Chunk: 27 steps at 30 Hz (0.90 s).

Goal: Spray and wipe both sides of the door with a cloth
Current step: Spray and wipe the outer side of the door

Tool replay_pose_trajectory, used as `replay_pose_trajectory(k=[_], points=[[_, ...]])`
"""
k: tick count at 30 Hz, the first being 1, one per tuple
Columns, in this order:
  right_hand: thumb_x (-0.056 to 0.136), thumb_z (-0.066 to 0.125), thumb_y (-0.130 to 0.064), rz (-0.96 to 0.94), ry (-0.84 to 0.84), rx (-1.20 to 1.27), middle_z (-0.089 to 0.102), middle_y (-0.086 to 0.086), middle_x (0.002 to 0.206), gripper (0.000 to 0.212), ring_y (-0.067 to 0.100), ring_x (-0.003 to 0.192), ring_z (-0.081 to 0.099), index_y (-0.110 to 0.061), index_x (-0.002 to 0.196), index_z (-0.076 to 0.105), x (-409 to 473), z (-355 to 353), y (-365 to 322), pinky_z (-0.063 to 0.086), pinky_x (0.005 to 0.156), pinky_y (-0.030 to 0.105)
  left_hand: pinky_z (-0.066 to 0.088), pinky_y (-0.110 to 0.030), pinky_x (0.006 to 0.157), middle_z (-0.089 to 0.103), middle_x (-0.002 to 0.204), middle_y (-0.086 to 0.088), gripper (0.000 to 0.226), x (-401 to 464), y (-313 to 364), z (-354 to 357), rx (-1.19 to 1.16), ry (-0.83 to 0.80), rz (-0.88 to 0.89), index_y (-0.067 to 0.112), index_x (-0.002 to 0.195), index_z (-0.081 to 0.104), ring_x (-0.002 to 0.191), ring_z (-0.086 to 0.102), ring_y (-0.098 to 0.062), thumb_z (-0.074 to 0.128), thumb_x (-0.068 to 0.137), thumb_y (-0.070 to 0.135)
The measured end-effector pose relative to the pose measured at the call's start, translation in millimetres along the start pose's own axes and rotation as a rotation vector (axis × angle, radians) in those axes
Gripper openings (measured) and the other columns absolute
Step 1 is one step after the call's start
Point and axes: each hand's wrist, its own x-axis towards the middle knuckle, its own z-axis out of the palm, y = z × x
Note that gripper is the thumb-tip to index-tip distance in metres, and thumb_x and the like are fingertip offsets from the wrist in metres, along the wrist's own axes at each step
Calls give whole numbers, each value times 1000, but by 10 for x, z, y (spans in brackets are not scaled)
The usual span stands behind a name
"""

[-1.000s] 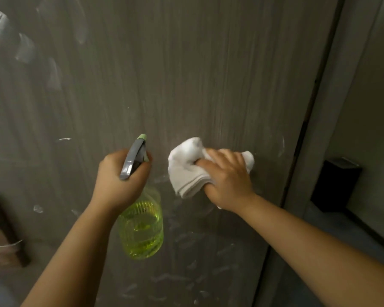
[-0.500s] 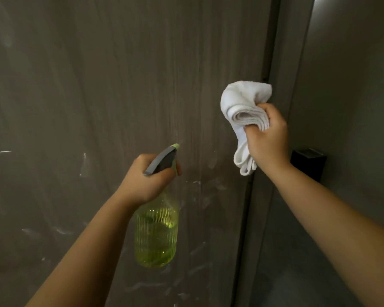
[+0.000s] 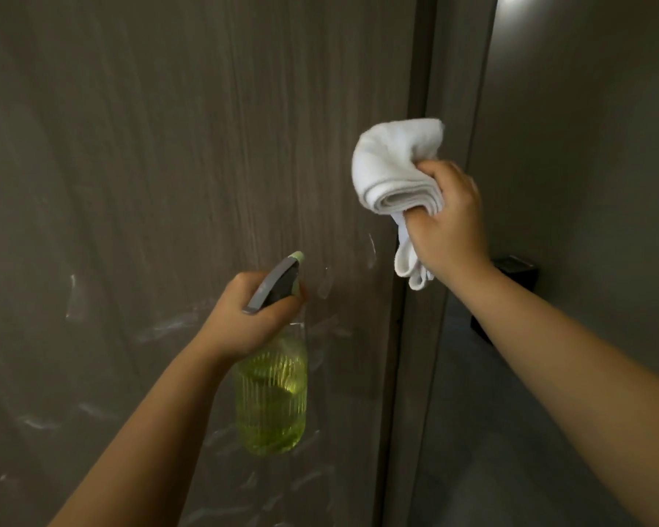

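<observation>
Against the grey wood-grain door [image 3: 176, 165], which fills the left and middle of the view, both arms reach forward. The left hand [image 3: 253, 310] is wrapped around the neck of a spray bottle [image 3: 271, 397], fingers curled at the grey trigger head, whose pale green nozzle points up and to the right at the door face. The bottle's ribbed clear body hangs below the hand and holds yellow-green liquid. The right hand [image 3: 447, 226] grips a bunched white cloth [image 3: 394, 173], raised near the door's right edge; folds bulge above the fist and a loose tail dangles beneath it. Whether the cloth touches the door cannot be told. Pale wet streaks [image 3: 168, 325] mark the lower part of the door, around and below the bottle. Right of the door edge stands the door frame [image 3: 449, 108], then a plain wall [image 3: 586, 146] with a dark box-like object [image 3: 510, 275] behind the right forearm.
</observation>
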Motion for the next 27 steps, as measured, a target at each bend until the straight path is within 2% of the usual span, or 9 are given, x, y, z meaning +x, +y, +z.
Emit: replay_pose_trajectory(k=[4,7,10,12,14,17,20,23,27], points=[[81,57,-12,-280,-79,-181,59,6,118,32,27,110,49,-12,112,63,185,126,-115,34,89,34,30,-20,43,41,51,6,26,36,14,-34,-12,98,9,0,65,49,45,38,-9,60,75,21],[83,52,-19,-391,-87,-294,58,7,124,32,30,116,48,-16,113,63,245,297,-119,30,96,41,28,-17,43,40,49,9,24,64,25,-63,-3,178,23,2,64,48,45,37,-4,61,74,20],[84,55,-22,-405,-35,-329,59,8,125,30,32,116,50,-17,112,65,132,454,-57,31,98,44,29,-14,41,42,48,8,29,91,16,-117,3,209,10,-9,69,51,43,37,-4,67,77,14],[85,56,-23,-424,-29,-334,61,8,123,28,31,115,49,-17,110,67,16,525,6,32,98,44,31,-15,42,46,53,-6,32,104,0,-162,-21,223,19,-17,82,57,46,42,-8,67,77,13],[82,59,-22,-457,-42,-337,62,8,122,27,30,113,48,-18,108,67,-154,570,104,33,95,44,35,-18,44,49,63,-22,30,99,24,-189,-33,226,36,-13,89,64,53,47,-14,67,76,14],[77,57,-19,-524,-106,-295,62,11,121,30,29,110,45,-20,107,65,-554,613,283,32,92,41,37,-16,44,52,66,-23,14,84,60,-192,-18,265,49,-5,90,68,51,47,-10,68,80,6],[77,54,-19,-529,-208,-289,53,5,126,30,27,108,46,-18,101,72,-986,638,418,32,91,41,36,-18,45,53,75,-36,35,68,49,-182,35,319,29,-10,92,65,54,46,-14,61,74,20],[80,51,-17,-523,-241,-302,47,0,127,29,25,107,47,-19,98,74,-1120,642,474,33,92,41,34,-16,44,53,73,-36,37,19,76,-142,37,340,2,-11,91,64,52,44,-11,59,72,20],[78,49,-18,-463,-224,-305,59,9,123,35,29,107,47,-18,105,71,-876,570,357,30,88,41,37,-14,46,56,71,-28,21,-78,93,-123,30,343,-28,5,85,70,52,48,-7,58,73,18]])
